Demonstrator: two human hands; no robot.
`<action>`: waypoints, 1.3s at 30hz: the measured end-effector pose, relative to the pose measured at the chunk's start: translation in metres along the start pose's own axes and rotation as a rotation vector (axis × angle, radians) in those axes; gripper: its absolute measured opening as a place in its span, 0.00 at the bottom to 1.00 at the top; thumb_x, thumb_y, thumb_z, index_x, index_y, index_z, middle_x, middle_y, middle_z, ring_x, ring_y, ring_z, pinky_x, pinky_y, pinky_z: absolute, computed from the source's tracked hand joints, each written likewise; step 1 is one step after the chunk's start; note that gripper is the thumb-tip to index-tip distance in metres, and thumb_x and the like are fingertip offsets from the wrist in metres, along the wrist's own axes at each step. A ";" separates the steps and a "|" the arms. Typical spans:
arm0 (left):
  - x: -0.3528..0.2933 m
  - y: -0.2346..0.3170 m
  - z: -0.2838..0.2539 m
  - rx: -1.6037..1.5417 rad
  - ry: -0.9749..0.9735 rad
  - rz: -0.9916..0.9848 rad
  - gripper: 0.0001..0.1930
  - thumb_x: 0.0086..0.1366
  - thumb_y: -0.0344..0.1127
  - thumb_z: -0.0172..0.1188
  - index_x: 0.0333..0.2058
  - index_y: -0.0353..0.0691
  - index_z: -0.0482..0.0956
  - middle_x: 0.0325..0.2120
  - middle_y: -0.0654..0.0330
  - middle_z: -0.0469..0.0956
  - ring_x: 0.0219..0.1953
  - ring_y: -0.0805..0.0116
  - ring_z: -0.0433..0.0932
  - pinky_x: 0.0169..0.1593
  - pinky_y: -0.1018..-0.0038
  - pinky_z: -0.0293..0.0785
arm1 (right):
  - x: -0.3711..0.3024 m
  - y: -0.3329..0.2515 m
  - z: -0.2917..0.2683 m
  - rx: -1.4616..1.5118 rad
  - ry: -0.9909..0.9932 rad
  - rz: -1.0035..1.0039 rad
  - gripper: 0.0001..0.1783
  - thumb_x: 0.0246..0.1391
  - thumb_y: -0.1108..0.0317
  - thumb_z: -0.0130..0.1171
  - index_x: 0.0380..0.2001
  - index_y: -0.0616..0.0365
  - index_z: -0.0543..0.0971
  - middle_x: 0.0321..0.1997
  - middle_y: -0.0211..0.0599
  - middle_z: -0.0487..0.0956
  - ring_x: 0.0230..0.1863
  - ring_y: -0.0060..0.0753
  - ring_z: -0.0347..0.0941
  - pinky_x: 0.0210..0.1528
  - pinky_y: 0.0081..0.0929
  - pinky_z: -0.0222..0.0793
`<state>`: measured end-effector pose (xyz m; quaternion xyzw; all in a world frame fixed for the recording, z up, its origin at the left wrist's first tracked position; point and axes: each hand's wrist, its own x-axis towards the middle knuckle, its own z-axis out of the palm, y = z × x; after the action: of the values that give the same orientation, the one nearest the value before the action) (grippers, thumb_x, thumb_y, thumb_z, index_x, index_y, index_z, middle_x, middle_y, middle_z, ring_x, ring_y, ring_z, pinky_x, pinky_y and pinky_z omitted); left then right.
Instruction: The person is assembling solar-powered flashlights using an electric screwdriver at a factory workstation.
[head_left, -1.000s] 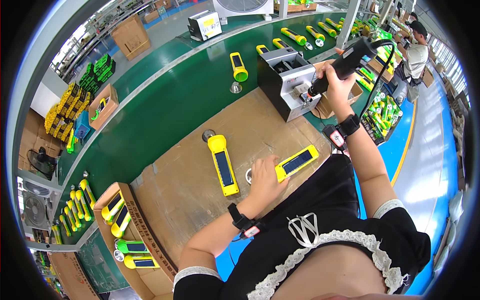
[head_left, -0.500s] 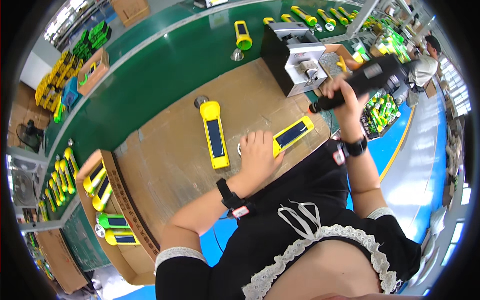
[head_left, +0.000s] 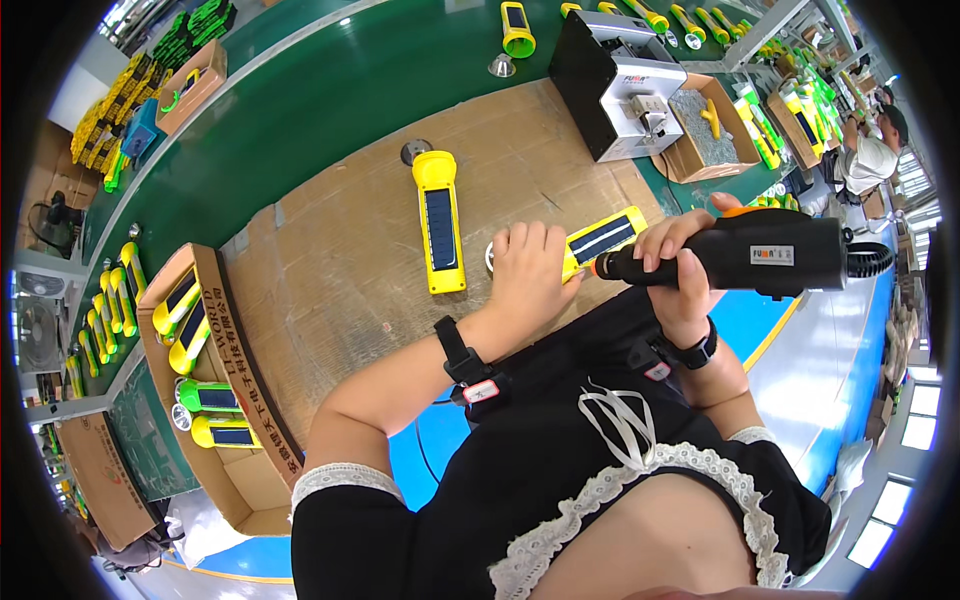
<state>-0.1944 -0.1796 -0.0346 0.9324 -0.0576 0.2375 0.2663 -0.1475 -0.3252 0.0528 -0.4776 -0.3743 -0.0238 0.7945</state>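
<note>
My left hand point(head_left: 530, 272) is closed over the head end of a yellow flashlight point(head_left: 625, 228) with a dark solar panel, pressing it on the cardboard. A round silvery edge peeks out beside the fingers. In my right hand point(head_left: 685, 285) is a black electric screwdriver point(head_left: 790, 255), lying nearly level with its nose toward the left. Its tip is by the flashlight's near edge, close to my left fingers; whether it touches a screw I cannot tell. Left of that hand another yellow flashlight point(head_left: 440, 228) lies panel up, with a round metal reflector point(head_left: 414, 151) at its head.
A cardboard sheet point(head_left: 340, 290) covers the green bench. A black-and-silver machine point(head_left: 610, 90) stands at the back right beside a box of small parts point(head_left: 735, 150). An open carton point(head_left: 245, 500) with several flashlights is at the left. People sit farther right.
My right hand has brought the screwdriver down and left, from above the flashlight's far end to its near edge by my left hand. My left hand still holds the flashlight.
</note>
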 end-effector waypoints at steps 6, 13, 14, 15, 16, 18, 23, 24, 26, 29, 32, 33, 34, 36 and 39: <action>-0.001 0.003 0.001 -0.011 0.010 -0.009 0.23 0.40 0.41 0.69 0.33 0.40 0.70 0.30 0.57 0.68 0.37 0.57 0.67 0.41 0.63 0.58 | -0.004 0.009 -0.001 -0.029 0.032 0.031 0.31 0.53 0.74 0.54 0.56 0.60 0.51 0.29 0.37 0.69 0.25 0.28 0.68 0.35 0.30 0.69; 0.001 -0.002 -0.004 0.012 -0.032 -0.003 0.23 0.38 0.40 0.67 0.33 0.39 0.69 0.30 0.56 0.68 0.37 0.56 0.67 0.41 0.62 0.58 | -0.007 0.023 0.015 -0.160 -0.081 0.024 0.30 0.54 0.67 0.57 0.55 0.56 0.54 0.27 0.35 0.68 0.24 0.28 0.67 0.32 0.30 0.67; 0.003 -0.002 -0.007 0.014 -0.065 0.009 0.23 0.38 0.40 0.66 0.33 0.39 0.68 0.30 0.55 0.68 0.37 0.56 0.67 0.41 0.62 0.58 | -0.010 0.022 0.016 -0.174 -0.068 0.048 0.29 0.54 0.68 0.57 0.53 0.57 0.54 0.26 0.36 0.68 0.23 0.28 0.67 0.32 0.30 0.67; 0.003 -0.002 -0.010 0.037 -0.059 0.027 0.23 0.38 0.40 0.66 0.33 0.39 0.68 0.30 0.55 0.68 0.37 0.56 0.67 0.41 0.62 0.58 | -0.010 0.023 0.017 -0.210 -0.086 0.025 0.28 0.54 0.72 0.55 0.53 0.58 0.54 0.26 0.36 0.68 0.23 0.28 0.67 0.32 0.30 0.67; 0.002 0.000 -0.012 0.040 -0.091 0.027 0.22 0.39 0.40 0.64 0.33 0.38 0.68 0.30 0.55 0.68 0.37 0.55 0.67 0.41 0.62 0.58 | -0.010 0.024 0.015 -0.210 -0.114 0.036 0.29 0.51 0.76 0.53 0.54 0.58 0.52 0.26 0.34 0.68 0.24 0.27 0.68 0.33 0.27 0.67; 0.001 0.002 -0.017 0.056 -0.159 0.036 0.21 0.41 0.39 0.62 0.34 0.37 0.68 0.31 0.53 0.68 0.38 0.54 0.67 0.41 0.61 0.59 | -0.015 0.026 0.011 -0.261 -0.099 0.047 0.30 0.48 0.80 0.53 0.53 0.62 0.53 0.26 0.32 0.71 0.26 0.22 0.69 0.34 0.21 0.66; 0.005 0.013 -0.019 0.085 -0.228 0.159 0.23 0.38 0.34 0.60 0.35 0.35 0.65 0.32 0.50 0.66 0.37 0.51 0.67 0.39 0.61 0.60 | -0.019 0.023 0.004 -0.156 0.054 0.112 0.29 0.41 0.79 0.60 0.48 0.64 0.61 0.28 0.28 0.72 0.27 0.18 0.68 0.35 0.17 0.65; 0.003 0.013 -0.016 0.095 -0.252 0.136 0.22 0.39 0.34 0.60 0.35 0.34 0.65 0.32 0.49 0.67 0.37 0.51 0.67 0.39 0.60 0.61 | -0.018 0.022 0.005 -0.156 0.087 0.161 0.28 0.40 0.79 0.61 0.47 0.63 0.63 0.30 0.28 0.72 0.30 0.18 0.68 0.36 0.18 0.65; 0.007 0.017 -0.016 0.164 -0.279 0.128 0.22 0.41 0.33 0.60 0.37 0.34 0.65 0.33 0.48 0.67 0.38 0.50 0.68 0.40 0.58 0.62 | -0.007 0.022 0.001 -0.163 0.111 0.194 0.28 0.40 0.77 0.64 0.47 0.62 0.66 0.36 0.28 0.71 0.38 0.17 0.67 0.41 0.18 0.64; 0.006 0.025 -0.017 0.274 -0.305 0.177 0.23 0.44 0.35 0.61 0.39 0.33 0.66 0.33 0.47 0.68 0.38 0.49 0.68 0.41 0.58 0.63 | 0.028 -0.030 0.003 -0.044 0.100 0.089 0.30 0.46 0.80 0.58 0.54 0.61 0.61 0.29 0.28 0.72 0.27 0.15 0.68 0.29 0.16 0.65; 0.006 0.036 -0.020 0.397 -0.364 0.105 0.25 0.46 0.37 0.63 0.42 0.33 0.67 0.33 0.48 0.68 0.38 0.49 0.68 0.40 0.59 0.63 | 0.037 -0.067 -0.014 -0.024 0.125 0.037 0.30 0.43 0.78 0.62 0.52 0.62 0.64 0.28 0.28 0.73 0.27 0.15 0.68 0.31 0.18 0.64; 0.006 0.042 -0.020 0.441 -0.371 0.100 0.25 0.47 0.38 0.63 0.43 0.34 0.68 0.33 0.48 0.68 0.38 0.50 0.69 0.40 0.59 0.64 | 0.032 -0.073 -0.022 -0.031 0.155 0.011 0.29 0.42 0.77 0.63 0.50 0.62 0.66 0.28 0.27 0.73 0.27 0.15 0.68 0.31 0.18 0.64; 0.005 0.044 -0.021 0.484 -0.371 0.086 0.24 0.47 0.39 0.62 0.43 0.34 0.69 0.33 0.49 0.68 0.37 0.50 0.69 0.40 0.59 0.64 | 0.026 -0.075 -0.032 -0.069 0.115 0.040 0.33 0.41 0.76 0.64 0.53 0.64 0.64 0.36 0.30 0.71 0.37 0.17 0.66 0.40 0.19 0.63; 0.004 0.050 -0.021 0.530 -0.356 0.118 0.24 0.48 0.39 0.62 0.43 0.35 0.70 0.32 0.49 0.68 0.37 0.51 0.69 0.40 0.60 0.64 | 0.010 -0.074 -0.057 -0.289 0.091 -0.032 0.36 0.41 0.74 0.66 0.54 0.66 0.63 0.45 0.34 0.70 0.47 0.19 0.66 0.50 0.20 0.63; -0.001 0.047 -0.018 0.574 -0.370 0.086 0.24 0.48 0.39 0.62 0.42 0.34 0.70 0.32 0.48 0.68 0.37 0.50 0.69 0.41 0.59 0.64 | -0.022 -0.063 -0.088 -0.509 0.151 -0.029 0.33 0.39 0.72 0.67 0.51 0.65 0.67 0.39 0.34 0.73 0.41 0.20 0.71 0.45 0.21 0.67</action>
<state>-0.2136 -0.2104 0.0001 0.9933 -0.0751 0.0818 -0.0324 -0.1378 -0.4346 0.0623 -0.6536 -0.3028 -0.1644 0.6739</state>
